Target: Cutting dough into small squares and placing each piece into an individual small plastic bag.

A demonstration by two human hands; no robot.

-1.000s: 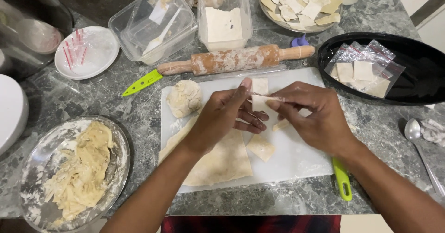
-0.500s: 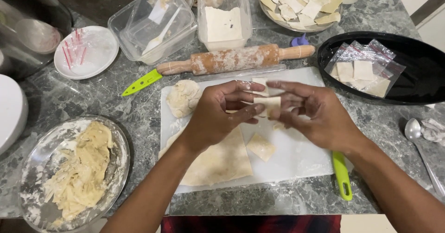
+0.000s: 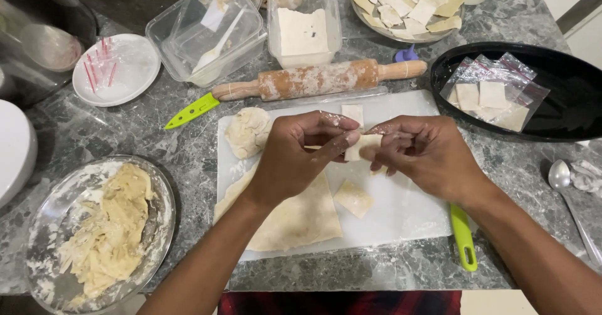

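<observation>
Both of my hands meet over a white cutting board (image 3: 401, 218). My left hand (image 3: 298, 158) and my right hand (image 3: 423, 155) pinch a small pale square of dough (image 3: 359, 147) between their fingertips, a little above the board. A second small dough square (image 3: 353, 197) lies on the board below my hands. A large rolled-out dough sheet (image 3: 295, 218) covers the board's near left part. A lump of dough (image 3: 248, 131) sits at the board's far left corner. Another cut strip (image 3: 352, 112) lies at the board's far edge.
A floured rolling pin (image 3: 320, 80) lies behind the board. A glass bowl (image 3: 37, 240) of dough scraps stands at left, a black tray (image 3: 564, 111) with bagged dough squares at right. Green-handled knives (image 3: 191, 111) (image 3: 463, 236), plastic tubs (image 3: 210, 30), a plate of squares (image 3: 407, 5) and a spoon (image 3: 564, 186) surround them.
My hands have lifted the small dough square off the board and closed in on it from both sides; the fingers now fold around it.
</observation>
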